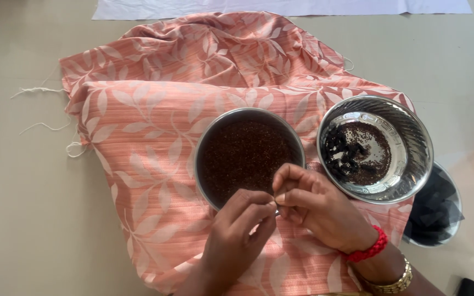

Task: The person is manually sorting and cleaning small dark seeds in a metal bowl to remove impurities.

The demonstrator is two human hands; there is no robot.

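A round steel pan (203,143) filled with small dark brown seeds sits on a peach cloth with a pale leaf pattern (149,109). My left hand (237,233) and my right hand (316,205) meet at the pan's near rim, fingertips pinched together on something too small to make out. My right wrist wears a red braided band and a gold bangle. To the right stands a shiny steel bowl (412,137) holding a thin layer of the same seeds and some dark bits.
The cloth lies bunched on a beige floor (23,208). Loose white threads (42,90) trail off its left edge. A second steel dish (440,211) with black pieces sits partly under the bowl. A white sheet (281,6) lies at the far edge.
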